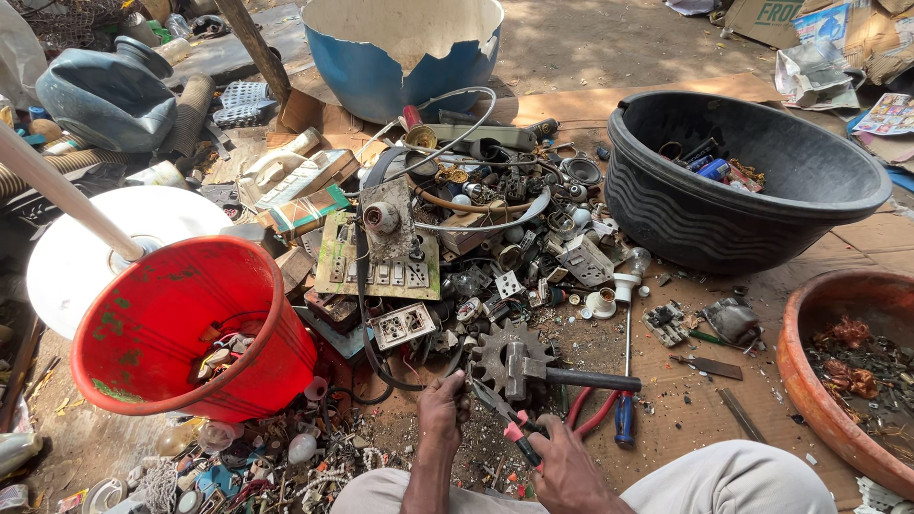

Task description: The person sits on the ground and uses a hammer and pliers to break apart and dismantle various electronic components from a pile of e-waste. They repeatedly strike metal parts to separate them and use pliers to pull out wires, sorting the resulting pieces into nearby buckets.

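Red-handled metal pliers (509,424) sit clenched in the right hand (564,466), low in view above the knees. The left hand (442,407) pinches a small scrap piece, just beside a rusty steel hammer (552,373) on the toothed gear (495,354).

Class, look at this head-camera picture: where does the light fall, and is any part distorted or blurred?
Head view: hard sunlight falls on the ground at the top; the scrap pile lies in even shade; the wide lens bends the black tub and red bucket outwards; both hands look sharp.
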